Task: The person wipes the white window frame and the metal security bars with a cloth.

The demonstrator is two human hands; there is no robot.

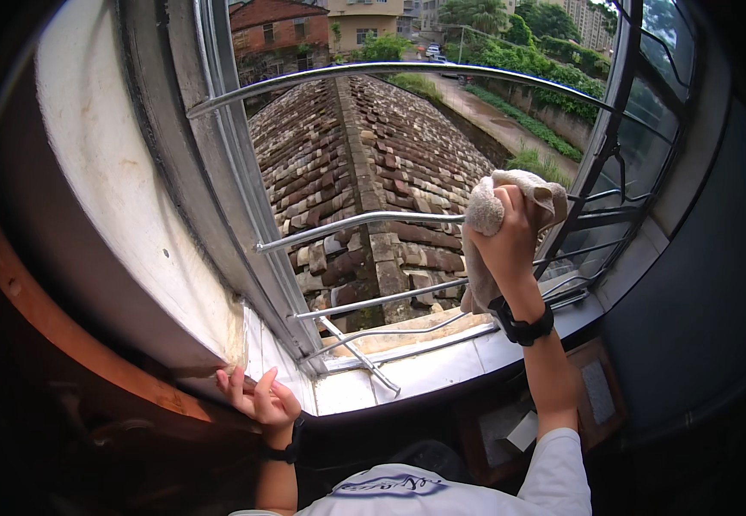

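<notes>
My right hand (510,236) is closed round a beige towel-like cloth (485,211), bunched above the fingers and hanging down beside the wrist. The cloth lies against a bent silver window bar (347,225), whose right part it hides. Down at the left, my left hand (261,402) has its fingers apart and slightly curled, with nothing seen in them. Its fingertips are by the corner where the white wall (145,202) meets the tiled sill (429,371); whether they touch it I cannot tell.
More bars cross the opening, among them a long upper rail (390,69). A thin metal window stay (360,354) juts over the sill. At the right stands a dark-framed glass pane (635,163). A tiled roof (364,172) lies outside; a wooden-framed item (601,391) is below right.
</notes>
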